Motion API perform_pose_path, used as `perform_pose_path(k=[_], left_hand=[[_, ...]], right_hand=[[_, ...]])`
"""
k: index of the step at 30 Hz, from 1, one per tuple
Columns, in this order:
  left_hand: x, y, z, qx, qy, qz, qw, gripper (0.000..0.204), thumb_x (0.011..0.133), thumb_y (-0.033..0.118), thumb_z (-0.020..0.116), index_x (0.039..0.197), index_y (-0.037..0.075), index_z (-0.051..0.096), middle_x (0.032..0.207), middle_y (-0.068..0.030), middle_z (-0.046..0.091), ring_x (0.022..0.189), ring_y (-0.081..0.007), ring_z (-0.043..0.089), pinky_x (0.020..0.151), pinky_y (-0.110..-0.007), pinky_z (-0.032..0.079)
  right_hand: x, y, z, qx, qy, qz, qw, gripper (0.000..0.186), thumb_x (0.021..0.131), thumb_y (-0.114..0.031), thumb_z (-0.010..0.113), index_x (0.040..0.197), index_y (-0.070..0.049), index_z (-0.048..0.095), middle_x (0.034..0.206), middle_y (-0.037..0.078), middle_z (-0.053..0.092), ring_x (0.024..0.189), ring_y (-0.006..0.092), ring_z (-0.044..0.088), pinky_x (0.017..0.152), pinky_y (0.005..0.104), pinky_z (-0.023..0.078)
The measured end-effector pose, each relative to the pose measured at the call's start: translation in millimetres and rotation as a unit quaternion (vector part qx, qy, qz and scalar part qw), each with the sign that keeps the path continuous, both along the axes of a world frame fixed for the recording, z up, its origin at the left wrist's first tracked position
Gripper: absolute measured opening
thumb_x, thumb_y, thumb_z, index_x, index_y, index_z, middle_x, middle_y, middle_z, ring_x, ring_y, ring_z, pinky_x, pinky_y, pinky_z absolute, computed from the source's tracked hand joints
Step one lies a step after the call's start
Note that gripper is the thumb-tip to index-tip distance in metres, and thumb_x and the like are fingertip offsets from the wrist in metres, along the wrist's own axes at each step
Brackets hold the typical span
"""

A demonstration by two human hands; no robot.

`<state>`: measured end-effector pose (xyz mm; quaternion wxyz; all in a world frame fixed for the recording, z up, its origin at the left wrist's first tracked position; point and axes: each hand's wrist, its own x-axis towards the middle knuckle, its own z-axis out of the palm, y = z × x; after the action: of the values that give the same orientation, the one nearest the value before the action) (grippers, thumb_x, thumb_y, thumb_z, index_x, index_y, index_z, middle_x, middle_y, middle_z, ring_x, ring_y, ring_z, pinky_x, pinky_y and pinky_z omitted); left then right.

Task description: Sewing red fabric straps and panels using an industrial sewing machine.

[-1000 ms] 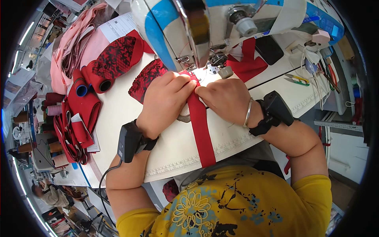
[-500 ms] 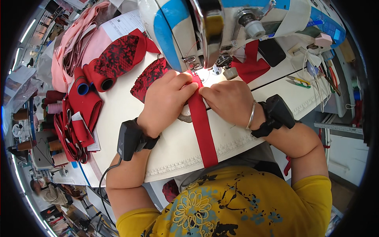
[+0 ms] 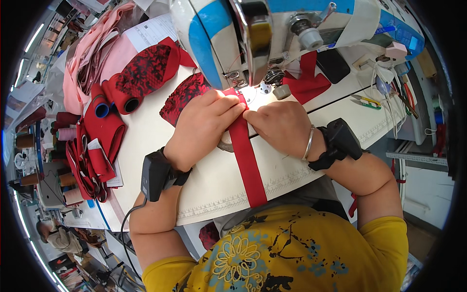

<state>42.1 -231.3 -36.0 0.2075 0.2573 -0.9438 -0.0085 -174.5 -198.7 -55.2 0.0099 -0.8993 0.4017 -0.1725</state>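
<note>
A long red fabric strip point(image 3: 247, 163) runs from under the sewing machine's point(image 3: 206, 36) needle area down over the table's front edge. Just in front of the presser foot, my left hand point(image 3: 200, 121) is closed, its fingertips pressing on the strip's left side. My right hand point(image 3: 281, 125) pinches the strip's right edge at the same level. The fingertips of both hands nearly meet there. A red and black patterned fabric piece point(image 3: 182, 100) lies under and beyond my left hand. A lamp lights the needle plate brightly; the needle tip itself is hard to make out.
Red rolls point(image 3: 130, 104), folded red fabric point(image 3: 104, 131) and pink cloth point(image 3: 82, 78) lie at the left. To the right are a black phone point(image 3: 333, 65), thread snips point(image 3: 366, 101), cables and another red fabric piece point(image 3: 307, 82). A person point(image 3: 61, 237) sits far left.
Both hands have shifted very slightly toward me and to the left, still on the strip. The strip's upper part has moved a little with them.
</note>
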Motion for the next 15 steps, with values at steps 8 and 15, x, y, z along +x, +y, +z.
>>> perform_pose_path(k=[8,15], left_hand=[[-4,1,-2,0.006,0.008,0.012,1.0,0.036,0.074,0.008,0.062,0.11,0.003,0.066,0.108,-0.006,0.063,0.098,-0.0239,0.059,0.086,-0.034,0.051],[-5,3,-5,-0.001,-0.009,0.054,0.999,0.036,0.076,0.008,0.062,0.111,0.003,0.064,0.11,-0.0066,0.062,0.1,-0.0246,0.059,0.086,-0.034,0.051]], right_hand=[[-1,-2,-2,-0.008,0.002,-0.016,1.0,0.014,0.082,-0.016,0.064,0.096,-0.013,0.063,0.067,0.001,0.06,0.062,0.0187,0.065,0.051,0.033,0.05],[-3,-11,0,-0.011,0.0,-0.026,1.0,0.013,0.088,-0.021,0.063,0.099,-0.015,0.065,0.069,0.001,0.059,0.062,0.02,0.064,0.048,0.0334,0.049]])
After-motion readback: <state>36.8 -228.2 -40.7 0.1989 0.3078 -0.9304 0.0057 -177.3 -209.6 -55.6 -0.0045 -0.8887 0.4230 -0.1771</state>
